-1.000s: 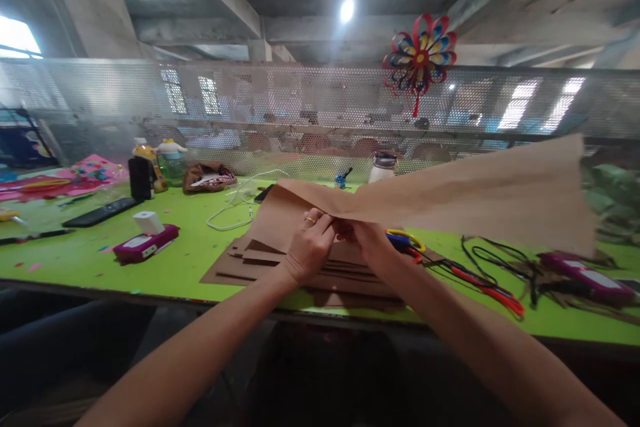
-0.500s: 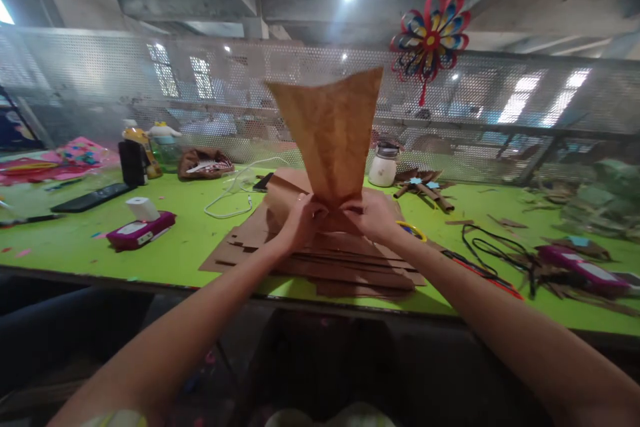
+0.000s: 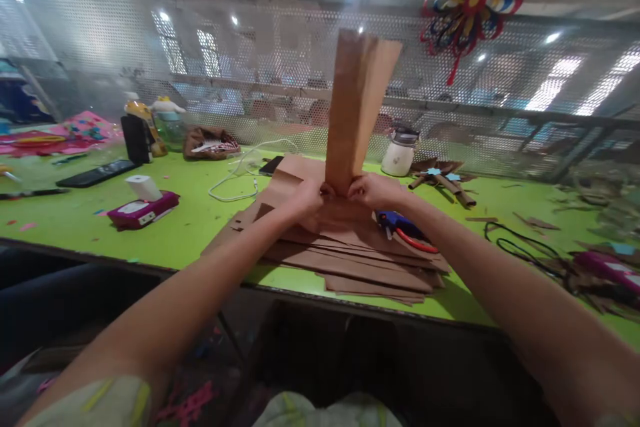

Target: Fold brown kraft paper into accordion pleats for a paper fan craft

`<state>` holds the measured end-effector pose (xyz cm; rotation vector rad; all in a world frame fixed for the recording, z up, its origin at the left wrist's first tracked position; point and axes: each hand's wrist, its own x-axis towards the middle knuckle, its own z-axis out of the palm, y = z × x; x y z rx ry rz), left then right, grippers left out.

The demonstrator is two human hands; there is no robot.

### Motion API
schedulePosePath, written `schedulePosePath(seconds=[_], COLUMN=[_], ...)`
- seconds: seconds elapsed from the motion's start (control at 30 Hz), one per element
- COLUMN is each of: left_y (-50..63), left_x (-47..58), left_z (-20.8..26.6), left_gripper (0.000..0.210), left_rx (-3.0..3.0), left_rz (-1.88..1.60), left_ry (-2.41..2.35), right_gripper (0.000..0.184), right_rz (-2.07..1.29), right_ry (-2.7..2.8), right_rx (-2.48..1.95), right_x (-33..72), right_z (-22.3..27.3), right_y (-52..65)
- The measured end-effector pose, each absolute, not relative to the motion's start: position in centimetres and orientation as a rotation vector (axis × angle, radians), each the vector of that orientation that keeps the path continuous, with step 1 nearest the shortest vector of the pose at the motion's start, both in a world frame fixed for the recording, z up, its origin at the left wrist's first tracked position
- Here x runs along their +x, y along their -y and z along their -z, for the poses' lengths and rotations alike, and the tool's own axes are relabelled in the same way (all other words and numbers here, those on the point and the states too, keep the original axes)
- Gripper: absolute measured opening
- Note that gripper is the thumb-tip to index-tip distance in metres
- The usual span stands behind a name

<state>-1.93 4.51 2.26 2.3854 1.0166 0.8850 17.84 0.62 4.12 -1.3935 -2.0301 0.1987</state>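
A tall piece of brown kraft paper [image 3: 350, 107] stands upright between my hands, folded along its length so that its sides angle inward. My left hand [image 3: 311, 203] pinches its lower left edge. With curled fingers, my right hand [image 3: 373, 192] grips the lower right edge. Beneath both hands lies a pile of brown paper sheets [image 3: 350, 253] with uneven edges. A tool with a blue body and red handle, likely pliers or a glue gun [image 3: 407, 230], rests on the pile's right side, partly behind my right forearm.
On the green table [image 3: 200, 233] a purple power strip [image 3: 143, 210] with a white plug lies left. Behind are a white cable [image 3: 225, 197], a brown pouch [image 3: 210, 143] and a white jar [image 3: 399, 152]. Rolled paper pieces [image 3: 445, 180] and a black cord [image 3: 520, 253] lie right.
The paper went from a wide, flared sheet to a narrower, folded upright shape. Both hands still hold its lower end. The view has tilted down, and the blue-and-red tool shows more.
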Motion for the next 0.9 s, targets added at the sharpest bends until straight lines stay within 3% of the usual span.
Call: schedulePosePath(seconds=[0.47,0.9], left_y=[-4.2,-5.1], left_x=[-1.2,-3.0], left_z=[-4.1,-1.3], left_gripper=[0.008,0.018], left_rx=[2.199,2.294], left_rz=[-0.576,-0.248], left_ry=[-1.133,-0.872], right_gripper=[0.012,0.025], right_rz=[-0.506,-0.5], right_ry=[2.331,2.578], right_rx=[-1.644,-1.553], right_x=[16.4,16.8], right_z=[-6.5,-2.1], right_y=[-0.6,-0.1])
